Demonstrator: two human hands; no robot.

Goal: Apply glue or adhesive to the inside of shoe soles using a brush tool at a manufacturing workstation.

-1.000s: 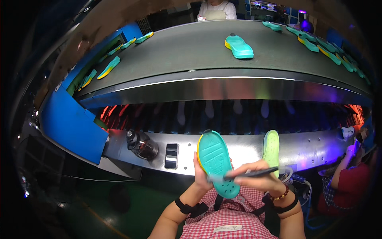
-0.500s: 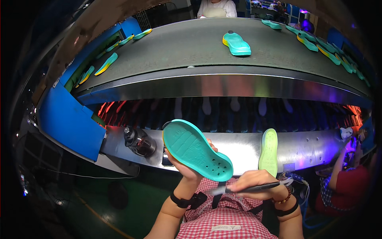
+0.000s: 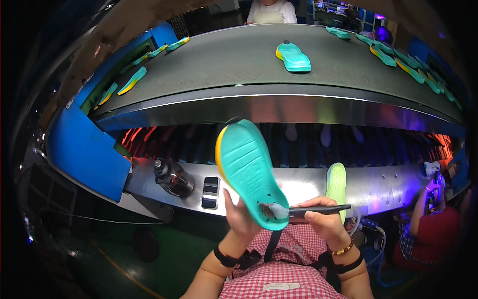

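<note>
My left hand [image 3: 240,215] is closed on a teal shoe sole [image 3: 245,157] with a yellow edge and a dark tip, holding it by the lower side with its inner face toward me. The sole's dark tip points up and away. In my right hand [image 3: 324,219] is a brush [image 3: 321,210] with a black handle and pale, dark-ended bristles. The bristles touch the perforated lower end of the sole, covering some of its holes. Just right of the brush, a lime-green sole [image 3: 337,184] lies on the metal shelf [image 3: 303,180], its lower end partly hidden.
A dark bottle [image 3: 173,178] and a small black-and-silver item [image 3: 210,193] sit on the shelf at left. Beyond is a grey belt [image 3: 214,62] carrying one teal sole [image 3: 294,57] and rows at both sides. A person in red [image 3: 440,234] works at right; another [image 3: 271,12] stands behind the belt.
The sole has risen and turned more upright in my left hand. My right hand has turned and brought the bristles onto the sole. On the belt, the single teal sole has shifted slightly left.
</note>
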